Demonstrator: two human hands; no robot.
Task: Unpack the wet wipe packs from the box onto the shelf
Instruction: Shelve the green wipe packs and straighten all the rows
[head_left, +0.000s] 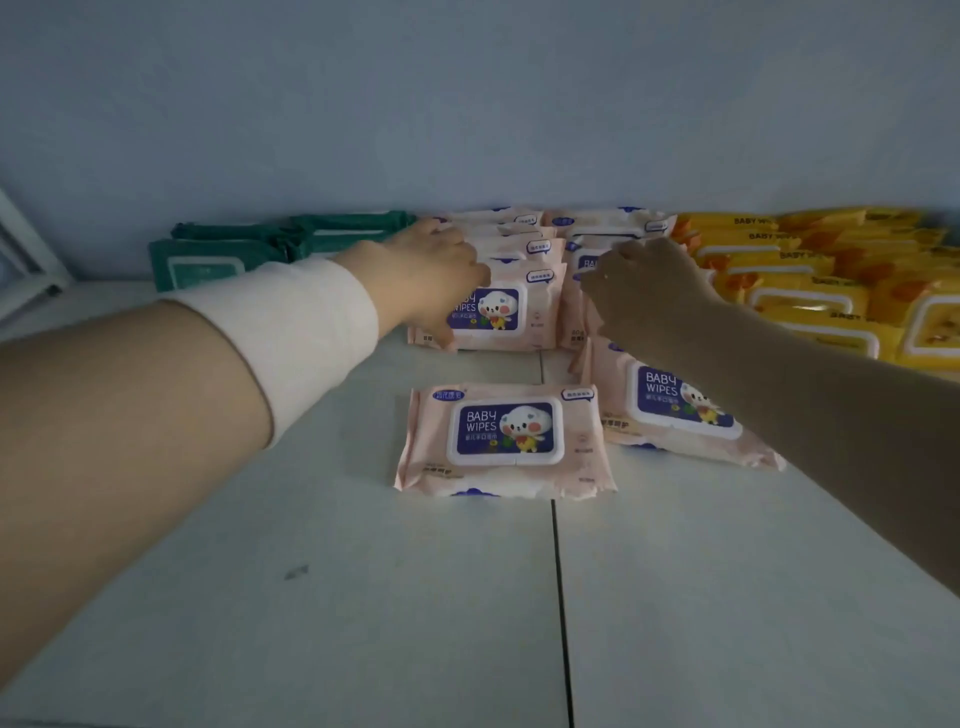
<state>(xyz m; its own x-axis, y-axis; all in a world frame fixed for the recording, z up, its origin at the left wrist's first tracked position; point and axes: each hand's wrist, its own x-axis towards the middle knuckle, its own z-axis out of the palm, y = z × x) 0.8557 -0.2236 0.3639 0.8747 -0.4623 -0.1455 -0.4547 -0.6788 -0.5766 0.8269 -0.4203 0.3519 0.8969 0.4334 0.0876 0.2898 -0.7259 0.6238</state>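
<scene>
1. Head view, the layout: the white shelf (363, 597) carries wet wipe packs in a row against the back wall, sorted by colour. The green packs (208, 260) are on the left, 2 piles of pink baby wipes are in the middle, and the yellow packs (831, 280) are on the right. Grouping them this way probably keeps each kind together.
2. The left hand (431, 280), with a white cuff (311, 332) behind the wrist, reaches to the left pink stack (524, 244). It grips the left end of the front pink pack (519, 317): fingers curled over the top, thumb down at the lower corner. I judge it is squaring that pack against the pile.
3. The right hand (644, 286) rests on the right pink stack (613, 223). Only its back shows, so I cannot tell whether the fingers clasp a pack or merely press.
4. 2 pink packs lie apart from the piles. The flat pink pack (504, 441) lies face up just in front of the left pile. The tilted pink pack (670, 400) is beside it, under the right forearm, and seems to lean on the right pile. Both look dropped there for stacking later.
5. The box is not in view.
</scene>
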